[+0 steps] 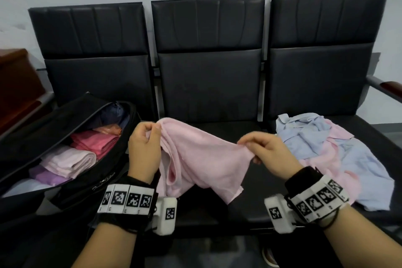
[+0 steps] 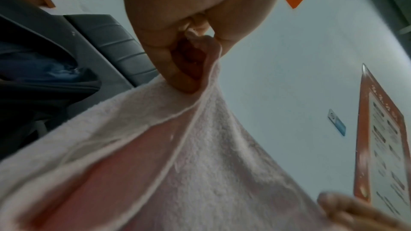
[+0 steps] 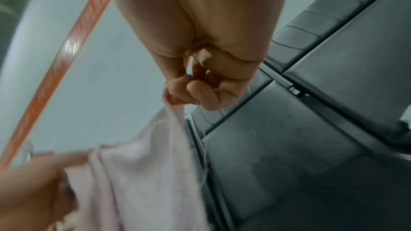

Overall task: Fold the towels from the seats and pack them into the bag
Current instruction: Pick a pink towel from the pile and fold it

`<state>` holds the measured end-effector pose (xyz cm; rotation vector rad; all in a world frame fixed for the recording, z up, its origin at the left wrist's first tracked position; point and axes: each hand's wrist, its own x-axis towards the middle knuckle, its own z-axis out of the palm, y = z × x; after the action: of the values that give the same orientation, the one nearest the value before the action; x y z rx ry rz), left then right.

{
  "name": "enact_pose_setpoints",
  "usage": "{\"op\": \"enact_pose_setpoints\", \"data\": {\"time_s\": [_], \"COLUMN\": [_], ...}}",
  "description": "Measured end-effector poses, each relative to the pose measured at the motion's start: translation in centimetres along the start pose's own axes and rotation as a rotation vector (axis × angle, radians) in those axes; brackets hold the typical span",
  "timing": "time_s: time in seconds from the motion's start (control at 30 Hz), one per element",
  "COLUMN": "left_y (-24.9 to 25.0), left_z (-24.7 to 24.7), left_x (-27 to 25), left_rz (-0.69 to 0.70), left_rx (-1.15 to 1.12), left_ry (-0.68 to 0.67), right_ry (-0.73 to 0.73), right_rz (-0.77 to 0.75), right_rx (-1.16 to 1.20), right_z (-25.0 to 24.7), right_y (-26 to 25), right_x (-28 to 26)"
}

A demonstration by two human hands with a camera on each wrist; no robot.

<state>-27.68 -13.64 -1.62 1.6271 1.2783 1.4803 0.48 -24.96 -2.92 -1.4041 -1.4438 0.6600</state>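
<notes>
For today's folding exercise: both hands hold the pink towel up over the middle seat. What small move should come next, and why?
Probably draw the hands apart to pull the top edge taut. The left hand and right hand each pinch the pink towel, but it sags, bunched and unfolded, between them.

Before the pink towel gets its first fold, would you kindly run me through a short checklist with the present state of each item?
1. Left hand pinches one edge of the light pink terry towel: ok.
2. Right hand pinches the opposite edge: ok.
3. Towel spread flat between the hands: not ok, it sags and bunches near the left hand.
4. Black middle seat cushion free beneath for laying it down: ok.
5. Black zip bag open, with room beside the folded towels: open ok; room cannot tell.
6. Crumpled blue and pink pile on the right seat apart from the held towel: ok.
</notes>
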Motion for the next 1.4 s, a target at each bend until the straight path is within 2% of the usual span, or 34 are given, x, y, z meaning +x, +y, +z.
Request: {"op": "enact_pose_setpoints", "data": {"time_s": [0.17,0.27,0.4,0.5,0.6,0.7,0.8,1.03,1.2,1.4], "left_y": [3.1,3.0,0.8,0.1,0.2,0.5,0.6,1.7,1.9,2.0], "left_z": [2.4,3.6,3.9,3.7,3.3,2.9,2.4,1.8,1.3,0.9], "left_x": [1.4,1.4,0.1,-1.2,-1.9,-2.2,-2.5,-3.7,-3.8,-3.8], "left_rz": [0.121,0.055,-0.078,-0.096,-0.074,-0.017,-0.023,-0.051,-0.113,-0.055], "left_rx": [-0.018,-0.018,0.112,0.107,0.077,0.107,0.092,-0.062,-0.133,-0.092], "left_ry": [-0.068,-0.219,-0.423,-0.525,-0.510,-0.466,-0.427,-0.601,-0.628,-0.690], "right_ry": [0.046,-0.028,-0.119,-0.154,-0.179,-0.129,-0.129,-0.149,-0.104,-0.104], "right_rz": [-0.120,-0.092,-0.048,-0.037,-0.070,-0.186,-0.262,-0.204,-0.167,-0.166], "right_rx": [0.275,0.369,0.220,0.082,-0.027,-0.121,-0.141,-0.089,-0.087,-0.145], "right_z": [-1.0,-0.8,0.2,1.2,2.4,3.6,4.6,6.8,7.3,7.7], "right_y": [-5.3,-5.7,-3.7,-2.5,-2.2,-3.1,-4.4,-5.1,-4.5,-4.1], "right_x": [1.0,1.1,0.7,0.2,-0.1,0.1,0.4,0.4,0.3,0.2]}}
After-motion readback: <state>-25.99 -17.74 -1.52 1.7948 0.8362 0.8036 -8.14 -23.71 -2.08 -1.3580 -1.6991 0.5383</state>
